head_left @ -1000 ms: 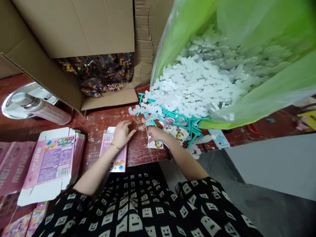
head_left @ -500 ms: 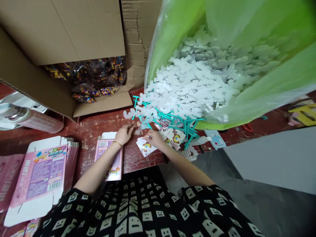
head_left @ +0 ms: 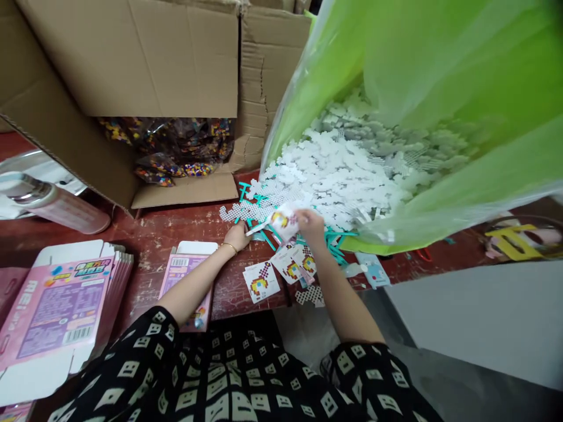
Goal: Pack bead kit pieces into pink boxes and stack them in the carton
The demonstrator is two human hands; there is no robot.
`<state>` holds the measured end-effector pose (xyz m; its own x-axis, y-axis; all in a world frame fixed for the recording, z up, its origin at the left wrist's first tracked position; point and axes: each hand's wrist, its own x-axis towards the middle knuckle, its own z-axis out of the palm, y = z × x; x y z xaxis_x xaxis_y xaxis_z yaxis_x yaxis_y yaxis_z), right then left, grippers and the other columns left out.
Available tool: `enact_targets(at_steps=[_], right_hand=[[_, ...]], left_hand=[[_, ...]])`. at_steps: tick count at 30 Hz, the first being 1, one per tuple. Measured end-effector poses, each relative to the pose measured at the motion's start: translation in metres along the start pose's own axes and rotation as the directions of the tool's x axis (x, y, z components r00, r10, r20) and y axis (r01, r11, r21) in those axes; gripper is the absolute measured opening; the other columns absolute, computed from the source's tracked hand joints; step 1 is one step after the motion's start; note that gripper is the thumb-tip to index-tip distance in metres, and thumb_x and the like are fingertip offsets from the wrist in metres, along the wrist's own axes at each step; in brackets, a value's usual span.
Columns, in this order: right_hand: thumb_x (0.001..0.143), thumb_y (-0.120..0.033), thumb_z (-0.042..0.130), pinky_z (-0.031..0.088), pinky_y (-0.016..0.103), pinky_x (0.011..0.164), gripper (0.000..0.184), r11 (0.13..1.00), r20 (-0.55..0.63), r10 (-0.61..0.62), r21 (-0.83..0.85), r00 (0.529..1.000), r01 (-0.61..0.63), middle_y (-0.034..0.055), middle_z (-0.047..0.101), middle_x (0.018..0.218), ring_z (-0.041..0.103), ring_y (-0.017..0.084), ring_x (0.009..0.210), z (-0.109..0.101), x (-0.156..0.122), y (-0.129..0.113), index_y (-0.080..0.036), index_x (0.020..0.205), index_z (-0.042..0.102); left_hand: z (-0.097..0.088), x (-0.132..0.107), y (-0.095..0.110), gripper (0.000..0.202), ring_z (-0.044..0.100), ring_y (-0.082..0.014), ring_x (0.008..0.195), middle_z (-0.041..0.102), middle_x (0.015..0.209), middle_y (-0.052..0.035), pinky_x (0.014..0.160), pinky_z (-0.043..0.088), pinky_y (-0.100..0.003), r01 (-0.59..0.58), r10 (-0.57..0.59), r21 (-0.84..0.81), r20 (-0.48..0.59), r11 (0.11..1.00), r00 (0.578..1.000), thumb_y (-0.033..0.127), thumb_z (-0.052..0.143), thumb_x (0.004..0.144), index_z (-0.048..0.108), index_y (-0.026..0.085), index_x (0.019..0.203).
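My right hand is closed on a white pattern card with a pixel figure, lifted above the red table near the spilled white grid pieces. My left hand rests on the table with curled fingers beside teal plastic sticks; what it pinches is too small to name. A pink flat box lies under my left forearm. More pattern cards lie at the table edge.
A green bag full of white grid pieces lies open at right. An open carton holds bags of coloured beads. A stack of flattened pink boxes sits left, a tape roll behind it.
My right hand has lifted a pattern card off the table and moved it up toward the grid pieces. One card stays at the table edge. My left hand has shifted slightly right.
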<state>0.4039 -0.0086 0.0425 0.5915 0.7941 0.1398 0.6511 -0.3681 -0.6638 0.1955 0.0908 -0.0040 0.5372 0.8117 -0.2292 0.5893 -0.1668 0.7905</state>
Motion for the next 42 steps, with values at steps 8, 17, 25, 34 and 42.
enact_targets(at_steps=[8,17,25,34,42], right_hand=[[0.059,-0.023,0.083,0.036,0.054,0.105,0.072,0.940,-0.292,0.341,0.079,0.894,-0.333,0.0307,0.054,0.128,0.045,0.041,0.127,0.019,0.116,-0.005,-0.002,0.122,0.055],[0.073,-0.020,0.074,0.047,0.040,0.103,0.024,0.860,-0.242,0.425,0.408,0.872,-0.306,0.0149,0.069,0.105,0.063,0.027,0.109,0.007,0.106,0.010,-0.010,0.092,0.063],[0.073,-0.040,0.079,0.057,0.029,0.059,0.029,0.659,0.039,0.402,0.681,0.915,-0.319,0.0026,0.067,0.067,0.064,0.016,0.061,-0.035,0.065,0.001,-0.017,0.073,0.062],[0.081,-0.030,0.071,0.041,0.027,0.060,0.018,0.862,0.607,-0.468,0.153,0.643,0.483,0.0015,0.069,0.066,0.061,0.015,0.064,-0.021,-0.050,-0.083,-0.019,0.066,0.071],[0.087,-0.042,0.067,0.051,0.029,0.069,0.019,0.820,0.245,-0.490,0.456,0.837,0.346,0.0019,0.073,0.079,0.066,0.015,0.071,-0.009,-0.077,-0.106,-0.023,0.083,0.069]], left_hand=[[-0.021,-0.028,-0.021,0.036,0.060,-0.0137,0.040,0.070,0.067,0.0001,0.044,0.046,-0.023,-0.047,0.059,-0.392,0.020,0.919,0.998,0.057,0.044,0.095,0.034,0.023,0.103],[-0.037,-0.053,-0.046,0.048,0.072,-0.0192,0.072,0.074,0.085,-0.0082,0.066,0.054,-0.029,-0.152,0.190,-0.228,0.157,0.962,0.969,0.067,0.049,0.088,0.053,0.019,0.091],[-0.022,-0.026,-0.005,0.060,0.059,-0.0347,0.117,0.067,0.118,-0.0164,0.103,0.044,-0.046,-0.259,0.259,-0.009,0.074,0.966,0.963,0.066,0.071,0.072,0.066,0.017,0.106],[-0.058,-0.080,0.057,0.091,0.054,-0.0365,0.128,0.060,0.136,-0.0160,0.114,0.032,-0.057,-0.633,0.647,0.170,-0.037,0.755,0.761,0.049,0.088,0.059,0.051,0.021,0.138],[-0.058,-0.127,0.001,0.037,0.066,-0.0171,0.067,0.074,0.077,-0.0042,0.065,0.052,-0.027,-0.049,0.128,-0.405,0.170,0.913,0.977,0.047,0.082,0.068,0.068,0.014,0.078]])
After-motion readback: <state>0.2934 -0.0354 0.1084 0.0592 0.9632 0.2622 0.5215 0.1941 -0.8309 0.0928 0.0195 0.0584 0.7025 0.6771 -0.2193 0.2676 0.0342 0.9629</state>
